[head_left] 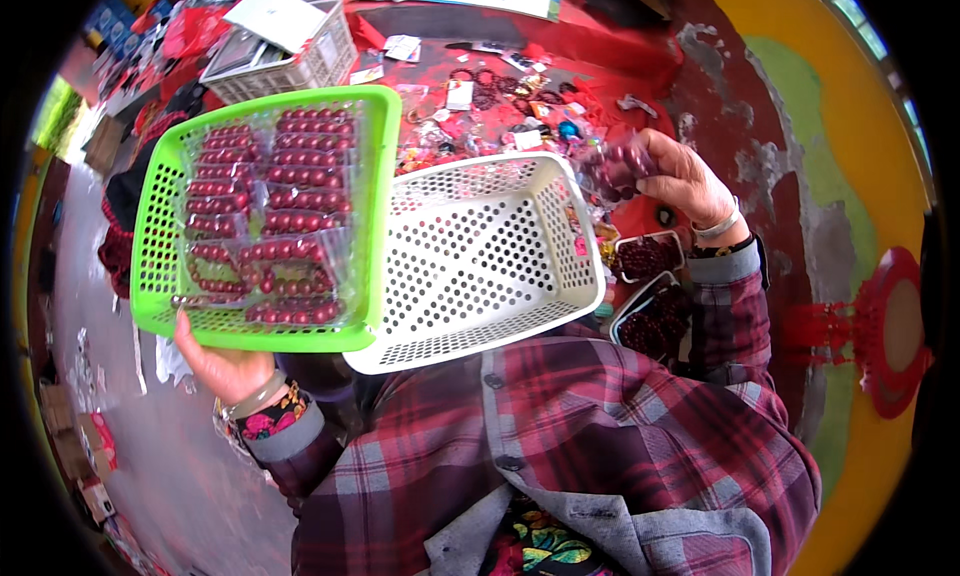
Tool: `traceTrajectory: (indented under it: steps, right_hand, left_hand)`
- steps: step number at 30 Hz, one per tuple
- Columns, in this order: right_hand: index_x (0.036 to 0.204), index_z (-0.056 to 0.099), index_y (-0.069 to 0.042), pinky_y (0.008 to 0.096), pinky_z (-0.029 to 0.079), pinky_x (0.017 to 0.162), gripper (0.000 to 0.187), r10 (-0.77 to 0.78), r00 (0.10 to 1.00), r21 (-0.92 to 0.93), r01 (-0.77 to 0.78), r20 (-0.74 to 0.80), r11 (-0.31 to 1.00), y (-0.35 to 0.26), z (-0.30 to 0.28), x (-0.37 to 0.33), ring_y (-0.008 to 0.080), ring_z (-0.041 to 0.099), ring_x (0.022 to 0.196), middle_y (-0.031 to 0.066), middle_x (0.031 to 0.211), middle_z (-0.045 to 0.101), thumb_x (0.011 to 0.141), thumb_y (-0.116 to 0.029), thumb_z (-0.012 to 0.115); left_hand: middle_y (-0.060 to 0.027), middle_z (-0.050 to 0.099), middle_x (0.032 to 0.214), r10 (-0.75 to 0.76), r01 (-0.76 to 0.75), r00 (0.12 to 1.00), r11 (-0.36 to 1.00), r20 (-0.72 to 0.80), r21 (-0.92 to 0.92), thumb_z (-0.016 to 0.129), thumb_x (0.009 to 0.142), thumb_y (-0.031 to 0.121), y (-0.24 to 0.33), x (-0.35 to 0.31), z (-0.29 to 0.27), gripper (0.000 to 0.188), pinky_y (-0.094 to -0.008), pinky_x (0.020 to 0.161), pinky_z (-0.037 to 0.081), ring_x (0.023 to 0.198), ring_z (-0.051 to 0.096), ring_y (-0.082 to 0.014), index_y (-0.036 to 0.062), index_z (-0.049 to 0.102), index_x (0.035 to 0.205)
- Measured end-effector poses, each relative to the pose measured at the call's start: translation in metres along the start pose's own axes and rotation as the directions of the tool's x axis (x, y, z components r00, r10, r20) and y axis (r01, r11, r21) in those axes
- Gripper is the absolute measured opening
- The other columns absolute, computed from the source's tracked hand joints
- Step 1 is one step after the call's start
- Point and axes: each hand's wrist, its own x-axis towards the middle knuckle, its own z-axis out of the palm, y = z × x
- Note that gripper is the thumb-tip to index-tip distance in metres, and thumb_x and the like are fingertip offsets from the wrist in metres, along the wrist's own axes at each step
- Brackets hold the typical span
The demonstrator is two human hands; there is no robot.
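My left hand [225, 368] grips the lower left corner of a green plastic basket [386, 216], its thumb up against the rim and its fingers mostly hidden underneath. Rows of dark red bead bracelets in clear plastic bags [305, 198] lie inside that basket. Beside it, partly overlapped by it, is a white perforated basket [470, 261] with nothing in it. Up at the white basket's far right corner, my right hand [685, 181] is closed on a dark red bead bracelet [618, 168]. That bracelet is slightly blurred, and whether it is bagged I cannot tell.
Loose bracelets, tags and small trinkets [500, 101] litter the red table beyond. A grey-white crate [325, 51] stands at the back left. Two small containers of dark red beads [650, 321] sit by my right forearm. A red round-topped stool [893, 331] is at far right.
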Motion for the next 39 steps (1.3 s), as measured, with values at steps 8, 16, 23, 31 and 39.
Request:
traceTrajectory:
  steps: [8,16,23,31,39]
  right_hand:
    - [0.09,0.062,0.003,0.0247,0.043,0.054,0.025,0.106,0.902,0.371,0.063,-0.418,0.926,0.071,0.015,-0.057,0.011,0.054,0.058,0.0047,0.066,0.059,0.074,-0.006,0.045]
    - [0.084,0.064,-0.002,0.0277,0.041,0.049,0.037,0.263,0.861,-0.09,-0.333,-0.435,0.939,0.099,0.058,-0.043,0.0117,0.048,0.051,0.0016,0.058,0.053,0.094,-0.034,0.051]
    - [0.081,0.063,0.006,0.0339,0.044,0.053,0.041,0.473,0.876,-0.355,-0.472,-0.091,0.807,0.071,0.042,-0.028,0.018,0.054,0.052,0.0098,0.06,0.06,0.082,-0.034,0.052]
    - [0.089,0.07,0.002,0.0241,0.044,0.045,0.025,0.503,0.723,0.177,-0.481,-0.474,0.859,0.142,-0.059,-0.061,0.0075,0.055,0.05,0.0023,0.066,0.064,0.085,-0.019,0.057]
    - [0.072,0.054,-0.009,0.0325,0.035,0.035,0.034,0.685,0.357,0.57,-0.382,-0.635,0.727,0.278,-0.096,-0.074,0.0187,0.046,0.038,0.0032,0.053,0.05,0.093,-0.034,0.043]
  left_hand:
    - [-0.0094,0.053,0.126,0.062,-0.052,0.994,0.992,-0.086,0.116,0.056,0.087,0.028,-0.004,-0.002,0.011,0.048,-0.0464,0.095,0.042,0.113,0.051,-0.0264,0.0066,0.048,0.128]
    - [-0.0102,0.051,0.128,0.125,-0.098,0.986,0.972,-0.115,0.214,0.057,0.086,0.031,-0.006,0.0,0.014,0.052,-0.0456,0.097,0.041,0.115,0.049,-0.0269,0.0055,0.046,0.13]
    - [-0.0131,0.052,0.128,0.091,-0.073,0.99,0.984,-0.105,0.165,0.058,0.086,0.026,-0.001,-0.001,0.013,0.05,-0.0444,0.099,0.039,0.114,0.051,-0.0281,0.0031,0.048,0.129]
    - [-0.0143,0.053,0.126,0.116,-0.092,0.99,0.964,-0.086,0.25,0.054,0.088,0.028,0.0,-0.009,0.019,0.047,-0.0454,0.097,0.041,0.113,0.052,-0.029,0.0011,0.049,0.127]
    - [-0.0112,0.053,0.124,0.079,-0.059,0.996,0.942,-0.05,0.329,0.052,0.088,0.032,-0.011,-0.005,0.019,0.049,-0.0437,0.094,0.042,0.111,0.052,-0.0266,0.0025,0.049,0.127]
